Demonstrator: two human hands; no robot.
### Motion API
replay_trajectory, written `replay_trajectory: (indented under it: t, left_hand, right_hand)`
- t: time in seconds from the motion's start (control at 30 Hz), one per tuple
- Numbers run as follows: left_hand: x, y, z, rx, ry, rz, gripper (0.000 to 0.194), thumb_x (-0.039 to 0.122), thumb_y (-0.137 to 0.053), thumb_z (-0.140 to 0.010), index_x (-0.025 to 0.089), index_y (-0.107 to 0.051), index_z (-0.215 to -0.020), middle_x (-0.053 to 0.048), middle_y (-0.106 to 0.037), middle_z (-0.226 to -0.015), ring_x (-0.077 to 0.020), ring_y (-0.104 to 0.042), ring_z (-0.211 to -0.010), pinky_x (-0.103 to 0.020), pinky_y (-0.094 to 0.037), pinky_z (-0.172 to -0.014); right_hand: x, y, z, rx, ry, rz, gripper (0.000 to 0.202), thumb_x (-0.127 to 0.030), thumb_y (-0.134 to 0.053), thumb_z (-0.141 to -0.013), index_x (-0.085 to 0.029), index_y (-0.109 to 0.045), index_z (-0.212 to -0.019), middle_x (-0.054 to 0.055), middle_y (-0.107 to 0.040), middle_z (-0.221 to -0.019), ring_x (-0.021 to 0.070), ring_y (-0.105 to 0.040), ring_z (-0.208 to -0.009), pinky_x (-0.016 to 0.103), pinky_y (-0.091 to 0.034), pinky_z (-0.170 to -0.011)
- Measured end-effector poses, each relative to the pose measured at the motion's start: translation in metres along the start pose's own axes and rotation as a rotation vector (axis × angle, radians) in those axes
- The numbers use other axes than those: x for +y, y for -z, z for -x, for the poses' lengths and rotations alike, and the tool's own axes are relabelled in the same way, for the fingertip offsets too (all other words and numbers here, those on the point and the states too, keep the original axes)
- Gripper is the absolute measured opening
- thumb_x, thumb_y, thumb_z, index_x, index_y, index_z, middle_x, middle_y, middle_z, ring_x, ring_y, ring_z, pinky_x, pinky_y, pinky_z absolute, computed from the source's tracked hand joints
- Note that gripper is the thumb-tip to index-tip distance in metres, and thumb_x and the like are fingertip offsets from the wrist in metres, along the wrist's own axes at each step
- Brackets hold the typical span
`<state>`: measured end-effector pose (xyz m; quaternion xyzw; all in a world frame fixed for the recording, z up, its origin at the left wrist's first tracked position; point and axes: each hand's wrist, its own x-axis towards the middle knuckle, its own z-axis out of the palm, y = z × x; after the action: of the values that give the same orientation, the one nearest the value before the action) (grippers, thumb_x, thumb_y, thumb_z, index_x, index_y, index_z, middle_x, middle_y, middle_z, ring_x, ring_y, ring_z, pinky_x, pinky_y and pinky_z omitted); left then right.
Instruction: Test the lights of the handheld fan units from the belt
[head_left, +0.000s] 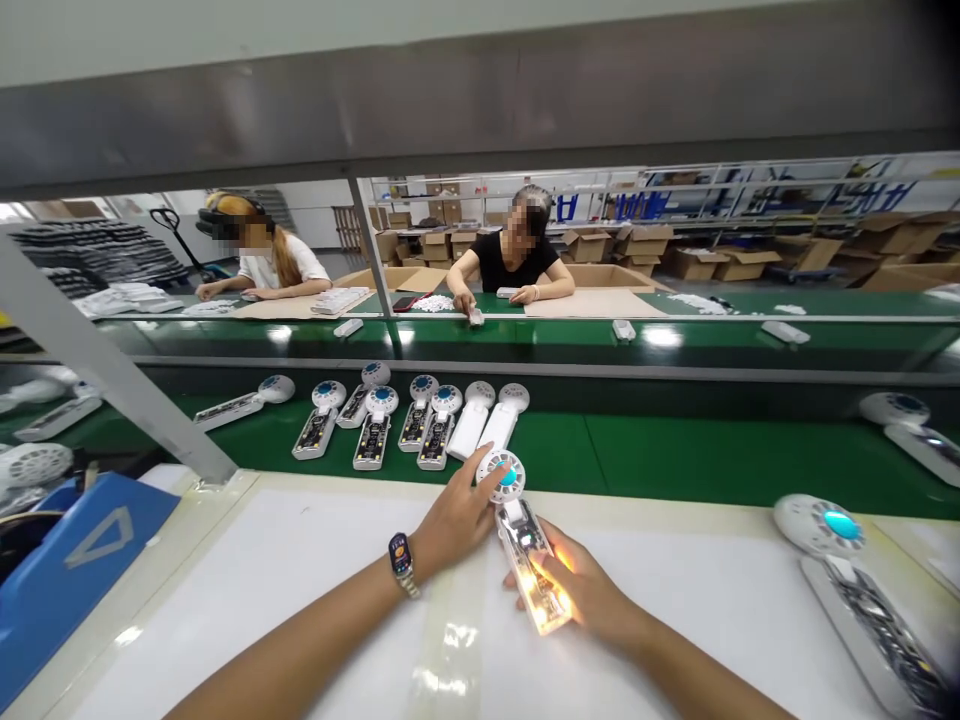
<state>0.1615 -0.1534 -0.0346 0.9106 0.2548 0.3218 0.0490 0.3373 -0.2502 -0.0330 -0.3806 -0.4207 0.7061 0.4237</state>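
A white handheld fan [517,535] with a clear-fronted handle is held over the white worktop. Its circuit board shows through, orange lights glow along the handle, and the hub of its round head shines blue. My right hand [589,580] is wrapped around the handle, thumb across the front. My left hand [465,510] grips the round head from the left, a finger lying on the blue centre. Just beyond my hands, several similar fans [373,440] lie on the green belt. Two of them, such as the white fan [472,420], lie with plain white handles upward.
Another lit fan [862,590] rests on the worktop at right. A blue bin [82,580] stands at left beside a slanted metal post [112,350]. A metal beam [480,100] crosses overhead. Two co-workers sit across the green belt [562,450], with cardboard boxes behind.
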Motion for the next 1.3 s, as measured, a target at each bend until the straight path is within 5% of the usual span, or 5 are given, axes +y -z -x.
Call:
replay_trajectory:
  t: [0.33, 0.53, 0.8, 1.0, 1.3]
  left_hand:
    - [-0.001, 0.005, 0.004, -0.010, 0.013, 0.002, 0.056, 0.011, -0.049, -0.082, 0.031, -0.029, -0.131, -0.013, -0.020, -0.138, -0.0281, -0.038, -0.122, -0.043, -0.045, -0.092]
    - [-0.003, 0.005, 0.009, -0.029, 0.066, -0.062, 0.055, 0.008, -0.045, -0.084, 0.031, -0.030, -0.132, -0.013, -0.024, -0.139, -0.0266, -0.044, -0.118, -0.040, -0.048, -0.087]
    - [-0.005, 0.003, 0.007, -0.046, 0.085, -0.046, 0.054, 0.009, -0.041, -0.085, 0.031, -0.030, -0.133, -0.012, -0.019, -0.143, -0.0268, -0.040, -0.122, -0.040, -0.045, -0.091]
    - [-0.005, 0.000, 0.004, -0.051, 0.110, -0.004, 0.049, 0.010, -0.042, -0.085, 0.027, -0.037, -0.130, -0.013, -0.026, -0.140, -0.0259, -0.040, -0.122, -0.040, -0.045, -0.093]
    - [-0.005, -0.002, 0.003, -0.048, 0.132, 0.034, 0.052, 0.007, -0.044, -0.083, 0.024, -0.036, -0.131, -0.014, -0.026, -0.140, -0.0256, -0.038, -0.123, -0.040, -0.042, -0.096]
  right_hand:
    - [0.002, 0.000, -0.001, -0.070, -0.030, 0.003, 0.069, -0.056, -0.054, -0.078, -0.022, -0.029, -0.132, 0.007, -0.065, -0.082, 0.0161, -0.061, -0.062, 0.029, -0.045, -0.056]
    - [-0.001, 0.000, -0.001, -0.183, 0.049, -0.005, 0.066, -0.049, -0.056, -0.080, -0.022, -0.029, -0.133, 0.009, -0.063, -0.092, 0.0187, -0.061, -0.081, 0.033, -0.045, -0.071]
    - [0.005, -0.001, -0.006, -0.138, 0.045, -0.001, 0.066, -0.050, -0.056, -0.080, -0.021, -0.027, -0.132, 0.008, -0.062, -0.089, 0.0196, -0.062, -0.078, 0.037, -0.047, -0.071]
    - [0.004, -0.002, -0.005, -0.116, 0.085, -0.022, 0.058, -0.044, -0.058, -0.080, -0.022, -0.034, -0.128, 0.010, -0.059, -0.099, 0.0251, -0.059, -0.096, 0.041, -0.048, -0.076]
    - [0.010, -0.001, -0.006, -0.086, 0.088, 0.003, 0.059, -0.047, -0.059, -0.079, -0.021, -0.035, -0.126, 0.010, -0.063, -0.092, 0.0216, -0.063, -0.082, 0.039, -0.049, -0.072]
